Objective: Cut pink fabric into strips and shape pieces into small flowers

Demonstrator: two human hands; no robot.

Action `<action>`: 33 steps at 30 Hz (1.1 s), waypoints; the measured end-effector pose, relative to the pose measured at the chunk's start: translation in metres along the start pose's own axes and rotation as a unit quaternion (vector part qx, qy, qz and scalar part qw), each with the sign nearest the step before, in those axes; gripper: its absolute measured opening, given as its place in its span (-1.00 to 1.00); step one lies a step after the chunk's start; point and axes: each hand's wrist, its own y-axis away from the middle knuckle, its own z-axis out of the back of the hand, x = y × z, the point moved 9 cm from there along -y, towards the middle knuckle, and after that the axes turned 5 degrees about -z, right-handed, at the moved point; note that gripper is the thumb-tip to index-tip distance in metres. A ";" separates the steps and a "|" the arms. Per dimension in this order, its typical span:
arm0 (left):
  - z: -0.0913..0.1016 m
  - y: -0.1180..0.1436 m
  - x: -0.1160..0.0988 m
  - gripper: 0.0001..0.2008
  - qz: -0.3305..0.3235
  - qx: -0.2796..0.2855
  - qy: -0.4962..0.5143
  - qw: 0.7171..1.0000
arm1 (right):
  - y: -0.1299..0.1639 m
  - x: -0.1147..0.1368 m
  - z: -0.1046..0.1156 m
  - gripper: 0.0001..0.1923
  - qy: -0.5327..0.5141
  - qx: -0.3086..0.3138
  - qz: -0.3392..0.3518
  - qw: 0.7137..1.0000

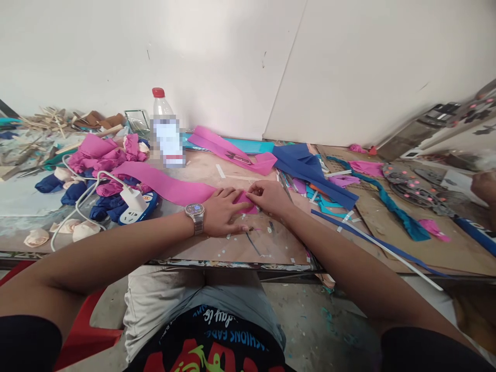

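A long pink fabric strip (176, 189) runs from the pile at the left to the middle of the table. My left hand (221, 213) lies on the strip near its right end, palm down, with the fingers stretched out and the thumb apart. At that end my right hand (270, 197) is closed, thumb and fingertips pinching the pink fabric. The exact fold between the fingertips is partly hidden. Behind my hands lies another pink strip (217, 144), with small scissors (237, 157) resting on it.
Pink and blue fabric flowers (96, 152) are heaped at the left, beside a power socket (137, 206) with a white cable. A red-capped bottle (163, 108) stands behind. Blue strips (306, 165), cardboard (372, 206) and a white stick (395, 253) lie right. Another person's hand (484, 187) shows far right.
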 end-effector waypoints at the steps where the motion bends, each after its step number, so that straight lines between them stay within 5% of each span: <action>1: -0.001 0.000 0.000 -0.18 -0.001 0.003 0.002 1.000 | 0.000 0.000 0.000 -0.92 0.001 0.000 -0.001 1.000; 15: -0.003 -0.001 0.000 -0.18 -0.013 0.009 -0.004 1.000 | 0.000 0.005 -0.009 -0.89 -0.018 0.026 0.036 0.999; 23: -0.004 0.000 0.000 -0.19 -0.011 0.021 0.001 1.000 | 0.006 0.010 -0.004 -0.62 -0.016 0.106 0.160 0.981; 33: -0.004 -0.001 0.000 -0.19 -0.014 0.024 0.002 1.000 | 0.015 0.022 -0.001 -0.58 -0.011 0.116 0.243 0.963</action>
